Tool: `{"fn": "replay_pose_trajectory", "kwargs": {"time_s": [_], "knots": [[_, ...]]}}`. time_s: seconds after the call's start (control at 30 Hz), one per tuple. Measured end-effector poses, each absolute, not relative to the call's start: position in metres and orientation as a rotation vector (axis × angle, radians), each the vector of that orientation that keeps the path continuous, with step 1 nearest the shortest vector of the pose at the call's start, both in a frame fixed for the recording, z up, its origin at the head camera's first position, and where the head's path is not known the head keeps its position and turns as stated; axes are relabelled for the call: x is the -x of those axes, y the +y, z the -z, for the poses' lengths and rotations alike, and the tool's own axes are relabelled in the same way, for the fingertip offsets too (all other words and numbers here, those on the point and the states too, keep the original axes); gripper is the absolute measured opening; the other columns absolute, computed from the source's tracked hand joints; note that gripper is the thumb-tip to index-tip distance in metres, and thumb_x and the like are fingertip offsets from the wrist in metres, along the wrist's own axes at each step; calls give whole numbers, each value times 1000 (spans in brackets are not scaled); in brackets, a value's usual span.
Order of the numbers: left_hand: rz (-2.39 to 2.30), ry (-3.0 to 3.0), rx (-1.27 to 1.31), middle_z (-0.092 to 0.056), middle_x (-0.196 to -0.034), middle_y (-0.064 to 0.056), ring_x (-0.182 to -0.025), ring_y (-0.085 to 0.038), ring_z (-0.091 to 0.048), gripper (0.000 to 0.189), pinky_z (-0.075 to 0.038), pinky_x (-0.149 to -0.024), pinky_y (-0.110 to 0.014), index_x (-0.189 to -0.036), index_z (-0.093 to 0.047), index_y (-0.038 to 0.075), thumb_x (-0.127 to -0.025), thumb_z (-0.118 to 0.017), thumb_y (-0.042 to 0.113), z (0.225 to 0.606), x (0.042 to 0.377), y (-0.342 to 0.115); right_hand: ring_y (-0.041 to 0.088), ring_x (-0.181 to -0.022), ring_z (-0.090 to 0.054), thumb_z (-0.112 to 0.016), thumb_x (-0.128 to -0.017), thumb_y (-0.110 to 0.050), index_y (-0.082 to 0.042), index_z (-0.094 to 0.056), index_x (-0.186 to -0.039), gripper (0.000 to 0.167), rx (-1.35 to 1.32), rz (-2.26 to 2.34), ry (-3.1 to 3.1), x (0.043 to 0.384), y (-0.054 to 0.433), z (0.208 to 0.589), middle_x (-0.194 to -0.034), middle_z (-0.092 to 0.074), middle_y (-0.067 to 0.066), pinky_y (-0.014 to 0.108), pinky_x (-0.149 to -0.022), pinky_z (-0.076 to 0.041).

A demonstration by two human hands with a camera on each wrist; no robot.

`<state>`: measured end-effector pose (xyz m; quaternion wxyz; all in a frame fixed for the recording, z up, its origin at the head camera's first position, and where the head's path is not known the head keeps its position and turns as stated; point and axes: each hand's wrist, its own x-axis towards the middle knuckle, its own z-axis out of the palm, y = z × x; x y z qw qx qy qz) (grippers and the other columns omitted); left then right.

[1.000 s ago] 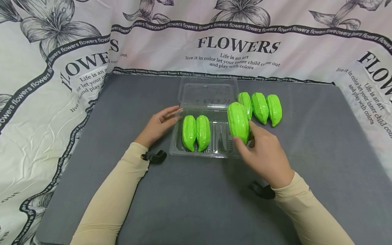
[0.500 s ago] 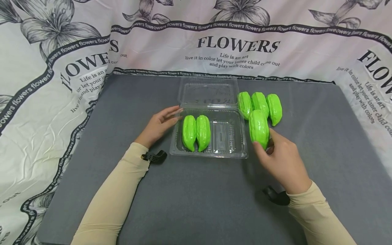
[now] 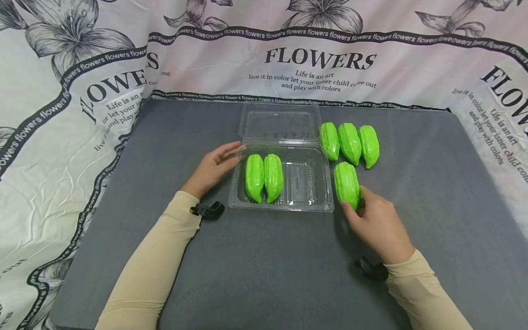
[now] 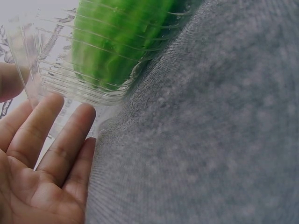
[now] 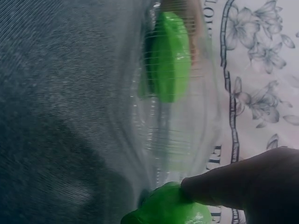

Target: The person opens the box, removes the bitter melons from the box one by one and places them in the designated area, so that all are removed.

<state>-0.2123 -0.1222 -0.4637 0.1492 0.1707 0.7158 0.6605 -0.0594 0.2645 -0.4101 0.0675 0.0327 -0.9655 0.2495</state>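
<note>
A clear plastic clamshell box [image 3: 297,204] lies with its lid [image 3: 280,121] folded back. Two bright green ridged fruits [image 3: 264,178] sit side by side in its left half. At the box's left edge, my left hand [image 3: 212,169] rests with extended fingers; in the left wrist view the fingertips [image 4: 84,114] meet the ribbed wall. To the right of the box, my right hand [image 3: 377,222] holds another green ridged fruit [image 3: 346,183] between thumb and fingers, low over the table. I cannot tell whether that fruit touches the tabletop. The right wrist view shows only part of this grip.
Behind the held fruit, three more green ridged fruits [image 3: 349,144] lie in a row at the box's right back corner. Grey cloth covers the table [image 3: 264,275]. A white curtain [image 3: 321,68] with printed flowers and lettering stands along the back and sides.
My right hand has carried the held fruit rightward from above the box's right side, then lowered it beside the box. The left hand stays in place.
</note>
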Motion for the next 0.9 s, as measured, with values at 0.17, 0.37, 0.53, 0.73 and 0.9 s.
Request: {"fn": "replay_pose_trajectory", "kwargs": {"time_s": [0.17, 0.37, 0.53, 0.73, 0.9], "knots": [[-1902, 2055, -498, -49, -161, -10, -142, -33, -54, 56, -37, -124, -47, -162, -41, 9, -109, -58, 14, 463, 213, -124, 16, -55, -44, -73, -98, -23, -10, -56, -88, 23, -104, -759, -2932, 64, 264, 416, -64, -47, 0, 30, -50, -36], [-1895, 2055, -487, -49, -162, -9, -143, -32, -54, 56, -36, -124, -48, -162, -41, 10, -109, -59, 15, 463, 212, -124, 17, -56, -45, -73, -98, -25, -10, -58, -90, 23, -103, -762, -2943, 69, 263, 422, -65, -47, 1, 31, -51, -36], [-1885, 2057, -484, -49, -162, -8, -143, -32, -53, 56, -36, -124, -48, -162, -41, 11, -110, -59, 17, 464, 213, -124, 18, -58, -49, -73, -99, -28, -8, -60, -96, 24, -100, -762, -2955, 72, 264, 422, -68, -52, 3, 32, -53, -38], [-1894, 2047, -505, -49, -161, -9, -142, -32, -54, 56, -38, -123, -48, -162, -41, 11, -109, -59, 17, 464, 215, -124, 19, -63, -60, -73, -99, -33, 5, -62, -127, 48, -93, -754, -2994, 73, 267, 419, -74, -65, 7, 38, -56, -48], [-1898, 2046, -508, -50, -161, -9, -142, -32, -55, 56, -38, -123, -47, -162, -41, 10, -109, -59, 16, 465, 215, -125, 16, -59, -55, -73, -99, -33, -2, -63, -109, 34, -112, -731, -2987, 72, 266, 416, -71, -63, 4, 35, -52, -43]]}}
